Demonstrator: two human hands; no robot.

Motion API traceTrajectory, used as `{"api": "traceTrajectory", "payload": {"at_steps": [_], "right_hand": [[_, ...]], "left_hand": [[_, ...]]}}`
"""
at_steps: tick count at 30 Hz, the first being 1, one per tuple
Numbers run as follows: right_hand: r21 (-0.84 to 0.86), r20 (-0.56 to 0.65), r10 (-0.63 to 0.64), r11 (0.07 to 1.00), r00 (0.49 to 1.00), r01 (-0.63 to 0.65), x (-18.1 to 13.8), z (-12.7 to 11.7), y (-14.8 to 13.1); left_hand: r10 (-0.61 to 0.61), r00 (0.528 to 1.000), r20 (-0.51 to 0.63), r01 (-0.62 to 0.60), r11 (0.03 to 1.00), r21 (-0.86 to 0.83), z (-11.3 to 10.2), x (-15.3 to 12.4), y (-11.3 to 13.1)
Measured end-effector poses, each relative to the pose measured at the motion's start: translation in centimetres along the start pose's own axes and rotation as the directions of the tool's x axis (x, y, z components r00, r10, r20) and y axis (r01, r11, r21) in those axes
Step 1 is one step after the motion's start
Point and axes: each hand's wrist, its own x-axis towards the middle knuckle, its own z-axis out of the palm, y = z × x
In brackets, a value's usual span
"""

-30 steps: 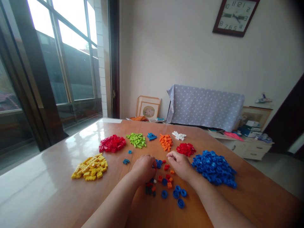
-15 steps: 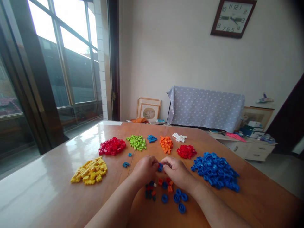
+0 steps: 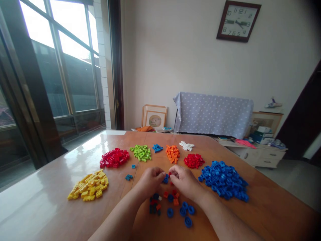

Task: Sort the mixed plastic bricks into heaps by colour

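Over the middle of the table, my left hand [image 3: 152, 180] is closed on a small blue toy brick piece [image 3: 166, 178] at its fingertips. Just to the right, my right hand [image 3: 182, 178] pinches a small red brick [image 3: 170, 174], mostly hidden by the fingers. The two pieces are close together, with a narrow gap visible between them. Below my hands lie loose pieces: an orange brick [image 3: 176, 202], a blue round piece [image 3: 170, 212], more blue rounds, and a dark cluster with red and orange bits [image 3: 154, 206].
Sorted heaps ring my hands: yellow bricks [image 3: 90, 187], red bricks [image 3: 114, 158], lime bricks [image 3: 140, 153], blue bricks [image 3: 157, 148], orange bricks [image 3: 172, 153], white pieces [image 3: 187, 146], smaller red pieces [image 3: 194, 161] and blue round pieces [image 3: 223, 180]. Teal pieces [image 3: 128, 177] lie left of my hands.
The view has shifted slightly, so the scene sits a little further left. My right fingers have drawn slightly away from the blue piece, and a red brick now shows at their tips.
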Motion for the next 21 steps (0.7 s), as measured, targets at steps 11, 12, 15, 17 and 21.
{"api": "traceTrajectory", "payload": {"at_steps": [11, 12, 15, 17, 21], "right_hand": [[-0.164, -0.275, 0.331, 0.909, 0.903, -0.383, 1.6, -5.0, 8.1], [-0.101, -0.280, 0.356, 0.913, 0.892, -0.396, 1.6, -4.8, 8.2], [0.146, -0.185, 0.460, 0.887, 0.869, -0.439, 1.7, -3.7, 8.2], [0.248, -0.106, 0.501, 0.850, 0.859, -0.466, 1.7, -2.9, 7.9], [0.280, -0.046, 0.513, 0.830, 0.857, -0.482, 1.8, -2.3, 7.4]], "left_hand": [[0.115, 0.982, -0.149, -0.104, 0.991, 0.080, -1.1, 0.8, -1.3], [0.120, 0.979, -0.163, -0.106, 0.990, 0.093, -1.1, 0.9, -1.4], [0.123, 0.969, -0.214, -0.099, 0.988, 0.118, -1.2, 1.1, -1.7], [0.111, 0.965, -0.239, -0.083, 0.989, 0.125, -1.4, 1.2, -1.9], [0.083, 0.960, -0.268, -0.051, 0.991, 0.125, -1.7, 1.2, -1.9]]}}
